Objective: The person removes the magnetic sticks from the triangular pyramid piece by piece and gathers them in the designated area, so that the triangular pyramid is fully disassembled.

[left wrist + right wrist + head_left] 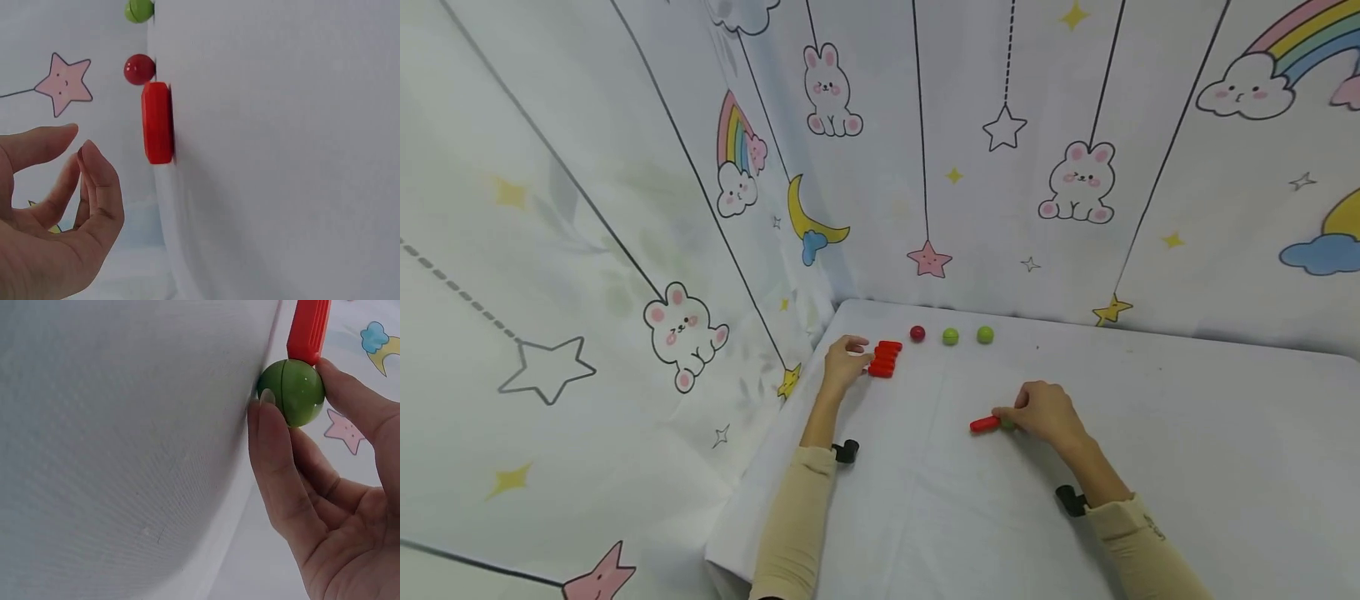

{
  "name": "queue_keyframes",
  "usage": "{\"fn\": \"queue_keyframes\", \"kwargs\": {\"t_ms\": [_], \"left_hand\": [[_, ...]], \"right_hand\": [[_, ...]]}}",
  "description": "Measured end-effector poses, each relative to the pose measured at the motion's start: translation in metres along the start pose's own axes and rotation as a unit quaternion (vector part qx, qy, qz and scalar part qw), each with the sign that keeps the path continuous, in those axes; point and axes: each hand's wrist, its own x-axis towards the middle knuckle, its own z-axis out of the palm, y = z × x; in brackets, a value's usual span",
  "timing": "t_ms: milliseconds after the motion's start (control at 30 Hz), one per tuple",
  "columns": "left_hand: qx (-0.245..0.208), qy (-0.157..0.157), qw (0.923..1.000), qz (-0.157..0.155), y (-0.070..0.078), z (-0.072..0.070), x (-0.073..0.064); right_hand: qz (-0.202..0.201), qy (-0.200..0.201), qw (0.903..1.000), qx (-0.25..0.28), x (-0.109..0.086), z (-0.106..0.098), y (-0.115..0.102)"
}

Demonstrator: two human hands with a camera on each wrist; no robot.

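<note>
My right hand point(1047, 414) pinches a green ball point(292, 392) between thumb and fingertips, low over the white table. One end of a red stick point(984, 425) meets the ball and points away to the left. In the right wrist view a dark seam runs round the ball, and the red stick point(307, 331) has grooved sides. My left hand point(846, 363) is beside several red sticks point(885, 360) lying side by side at the far left. Its fingers are loosely bent, thumb and fingertips apart with nothing between them, in the left wrist view.
A red ball point(917, 333) and two green balls, one in the middle point(951, 336) and one to its right point(985, 334), stand in a row near the table's back edge. Patterned white cloth point(880, 183) hangs behind and to the left of the table.
</note>
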Motion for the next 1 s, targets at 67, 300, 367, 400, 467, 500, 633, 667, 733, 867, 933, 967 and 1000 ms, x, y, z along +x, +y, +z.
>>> {"fn": "queue_keyframes", "kwargs": {"t_ms": [67, 300, 367, 400, 467, 500, 633, 667, 733, 867, 933, 967, 1000], "left_hand": [[-0.001, -0.019, 0.9998, 0.004, 0.005, 0.008, -0.004], [0.013, -0.093, 0.9952, 0.026, 0.021, 0.040, -0.020], [0.021, -0.124, 0.9915, 0.034, 0.025, 0.048, -0.024], [0.023, -0.138, 0.9896, 0.036, 0.028, 0.052, -0.027], [0.031, -0.161, 0.9856, 0.039, 0.033, 0.059, -0.032], [0.035, -0.170, 0.9840, 0.039, 0.036, 0.062, -0.033], [0.045, -0.196, 0.9785, 0.044, 0.041, 0.074, -0.038], [0.046, -0.203, 0.9771, 0.045, 0.041, 0.077, -0.039], [0.046, -0.218, 0.9737, 0.045, 0.043, 0.082, -0.041], [0.040, -0.256, 0.9654, 0.034, 0.043, 0.092, -0.045], [0.035, -0.272, 0.9613, 0.027, 0.043, 0.097, -0.046], [0.033, -0.278, 0.9597, 0.023, 0.043, 0.099, -0.047], [0.030, -0.284, 0.9581, 0.020, 0.043, 0.101, -0.048]], "right_hand": [[0.003, -0.001, 1.0000, 0.005, 0.000, 0.000, 0.002], [0.008, -0.011, 0.9995, 0.028, -0.001, 0.002, 0.006], [0.012, -0.017, 0.9991, 0.038, -0.001, 0.001, 0.007], [0.017, -0.021, 0.9987, 0.044, -0.001, 0.001, 0.006], [0.023, -0.027, 0.9978, 0.056, -0.001, 0.000, 0.005], [0.025, -0.030, 0.9974, 0.062, 0.000, -0.001, 0.005], [0.030, -0.041, 0.9952, 0.084, 0.001, -0.002, 0.005], [0.030, -0.043, 0.9949, 0.086, 0.002, -0.002, 0.005], [0.030, -0.048, 0.9942, 0.091, 0.002, -0.003, 0.005], [0.038, -0.049, 0.9938, 0.092, 0.004, -0.003, 0.007], [0.046, -0.045, 0.9936, 0.093, 0.004, -0.003, 0.008], [0.046, -0.044, 0.9933, 0.096, 0.004, -0.002, 0.008], [0.048, -0.042, 0.9929, 0.101, 0.004, -0.002, 0.009]]}}
